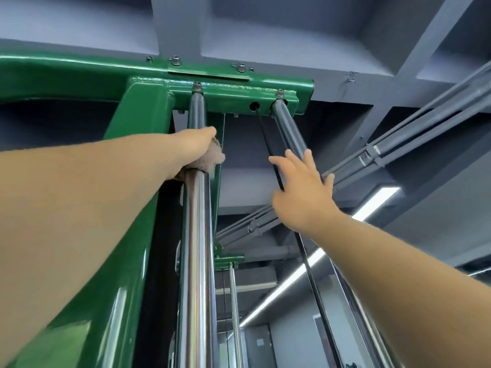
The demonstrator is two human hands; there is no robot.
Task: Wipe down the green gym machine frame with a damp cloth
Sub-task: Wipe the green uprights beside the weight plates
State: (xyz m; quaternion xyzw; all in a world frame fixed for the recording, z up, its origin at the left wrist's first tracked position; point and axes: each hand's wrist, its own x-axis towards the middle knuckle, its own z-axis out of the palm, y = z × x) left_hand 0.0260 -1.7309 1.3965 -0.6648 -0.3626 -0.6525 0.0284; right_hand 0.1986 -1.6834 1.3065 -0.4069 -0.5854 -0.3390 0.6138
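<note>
Hugging chrome rod (pixel 198 235), seemingly nubby cloth (pixel 210 160)

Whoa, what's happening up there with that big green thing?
A person is cleaning high up on a green gym machine frame. Their left hand grips a beige cloth wrapped round the left shiny rod, close under the top of the frame. Their right hand is open, fingers spread, at the right rod beside a black cable. Right now the cloth is on the rod, not the green paint.
</note>
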